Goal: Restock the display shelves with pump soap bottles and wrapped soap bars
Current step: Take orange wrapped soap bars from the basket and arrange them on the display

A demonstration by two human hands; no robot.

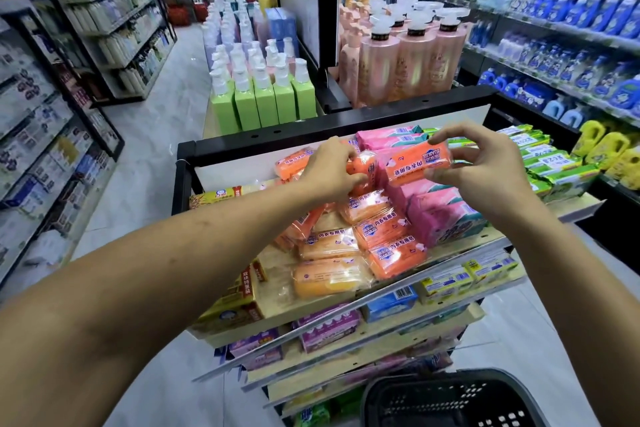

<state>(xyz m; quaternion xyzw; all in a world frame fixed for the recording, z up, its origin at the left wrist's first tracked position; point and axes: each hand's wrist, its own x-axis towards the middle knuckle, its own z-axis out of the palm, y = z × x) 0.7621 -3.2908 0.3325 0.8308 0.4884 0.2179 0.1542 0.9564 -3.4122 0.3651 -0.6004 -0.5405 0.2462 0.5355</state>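
Note:
My right hand [474, 166] pinches a wrapped orange soap bar [417, 163] by its right end and holds it above the top shelf [277, 302] of the end display. My left hand [332, 170] grips another orange wrapped soap bar [362, 166] just left of it, over the pile. Several orange wrapped bars [377, 236] lie loosely heaped in the shelf's middle. Pink soap packs [446, 215] are stacked to the right and green ones [554, 166] further right. Green pump bottles [263, 97] and pink pump bottles [412, 66] stand on the displays behind.
A black plastic basket [450, 399] sits low at the bottom right. Lower shelves hold blue, white and purple soap packs [391, 303]. Yellow boxed soap [239, 295] lies at the shelf's left. Stocked aisle shelving runs along the left [104, 28] and the right [571, 28].

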